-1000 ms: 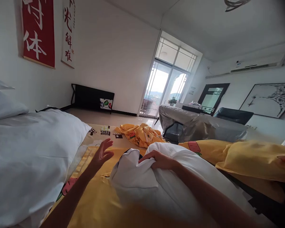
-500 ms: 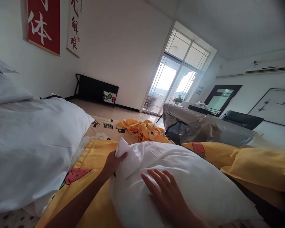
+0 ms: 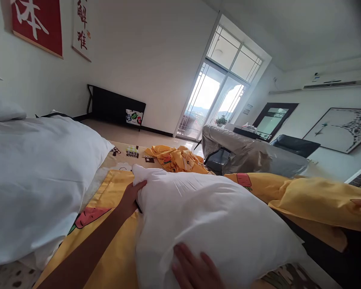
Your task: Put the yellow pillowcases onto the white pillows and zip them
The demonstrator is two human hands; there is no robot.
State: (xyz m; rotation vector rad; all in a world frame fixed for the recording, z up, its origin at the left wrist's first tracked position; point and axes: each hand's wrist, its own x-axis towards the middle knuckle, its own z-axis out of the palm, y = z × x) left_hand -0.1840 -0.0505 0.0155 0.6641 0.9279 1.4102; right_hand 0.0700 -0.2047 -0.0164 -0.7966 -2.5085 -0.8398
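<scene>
Now, by label:
Pillow: a plump white pillow (image 3: pixel 216 224) is laid on the yellow sheet (image 3: pixel 120 257), near the middle of the bed.
Left hand: the left hand (image 3: pixel 131 197) is closed on the pillow's far left corner, fingers pinching the white cloth.
Right hand: the right hand (image 3: pixel 195 271) is pressed flat on the near edge, fingers spread.
Progress: the white cover appears fully drawn over the filling; only smoothing and placing seem left.
Surroundings: a larger white pillow (image 3: pixel 33 180) lies at the left; crumpled yellow cloth (image 3: pixel 177 158) is heaped beyond.
</scene>
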